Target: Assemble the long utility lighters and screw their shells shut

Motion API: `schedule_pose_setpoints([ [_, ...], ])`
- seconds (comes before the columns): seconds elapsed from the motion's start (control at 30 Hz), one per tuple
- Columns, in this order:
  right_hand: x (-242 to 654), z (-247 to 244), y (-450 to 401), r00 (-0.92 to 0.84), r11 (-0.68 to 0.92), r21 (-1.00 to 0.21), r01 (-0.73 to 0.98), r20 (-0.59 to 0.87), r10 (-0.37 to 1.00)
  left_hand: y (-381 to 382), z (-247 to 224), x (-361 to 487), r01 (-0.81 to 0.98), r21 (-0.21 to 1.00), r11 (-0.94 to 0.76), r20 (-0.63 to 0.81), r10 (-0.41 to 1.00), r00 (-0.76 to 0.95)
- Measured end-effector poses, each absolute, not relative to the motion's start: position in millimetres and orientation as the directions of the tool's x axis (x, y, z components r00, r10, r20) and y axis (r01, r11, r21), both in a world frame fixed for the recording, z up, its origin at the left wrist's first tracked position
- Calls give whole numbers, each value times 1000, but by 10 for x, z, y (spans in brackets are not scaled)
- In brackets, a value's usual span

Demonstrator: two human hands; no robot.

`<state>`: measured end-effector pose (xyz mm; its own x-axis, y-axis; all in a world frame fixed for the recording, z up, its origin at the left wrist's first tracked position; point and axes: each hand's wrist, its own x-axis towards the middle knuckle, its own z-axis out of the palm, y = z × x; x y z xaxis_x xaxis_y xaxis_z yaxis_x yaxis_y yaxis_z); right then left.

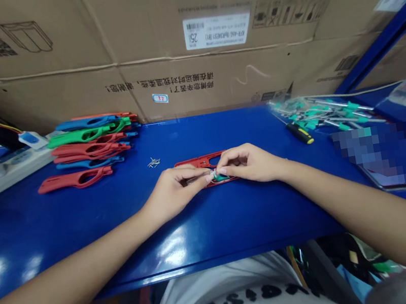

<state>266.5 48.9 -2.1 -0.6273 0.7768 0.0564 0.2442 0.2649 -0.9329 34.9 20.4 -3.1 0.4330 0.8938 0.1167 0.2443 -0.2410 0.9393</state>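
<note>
My left hand (171, 193) and my right hand (255, 164) meet at the middle of the blue table. Between their fingertips is a small white-and-green lighter insert (215, 175), pinched from both sides; its finer details are too small to tell. Directly under and behind the fingers lies a red lighter casing half (201, 161) with a finger loop, partly covered by my right hand. Another red edge with green inside shows below the fingertips. Left of my hands, several small screws (154, 163) lie in a loose heap.
Stacked red, green and blue lighter casings (89, 149) stand at the left, beside a white power strip (10, 175). To the right are a pile of metal rods with green parts (329, 111), a black-and-yellow screwdriver (300, 133) and a phone (386, 177). Cardboard boxes (161, 35) wall off the back.
</note>
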Motion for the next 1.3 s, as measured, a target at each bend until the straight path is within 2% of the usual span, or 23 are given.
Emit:
schedule_pose_setpoints([
  [0.37, 2666, -31, 487, -629, 272, -938, 217, 79, 773, 196, -25, 356, 252, 921, -299, 162, 879, 449],
  [0.57, 2649, 31, 478, -570, 128, -964, 233, -29, 821, 205, -28, 351, 268, 921, -284, 157, 898, 411],
  [0.7, 2637, 47, 477, -538, 88, -967, 240, -57, 841, 204, -47, 330, 318, 920, -227, 84, 910, 406],
  [0.93, 2630, 2, 469, -546, 121, -954, 274, -51, 836, 192, -85, 344, 356, 890, -285, 126, 904, 409],
  [1.3, 2586, -43, 404, -480, 160, -937, 310, -9, 877, 153, -98, 363, 225, 939, -260, 156, 905, 396],
])
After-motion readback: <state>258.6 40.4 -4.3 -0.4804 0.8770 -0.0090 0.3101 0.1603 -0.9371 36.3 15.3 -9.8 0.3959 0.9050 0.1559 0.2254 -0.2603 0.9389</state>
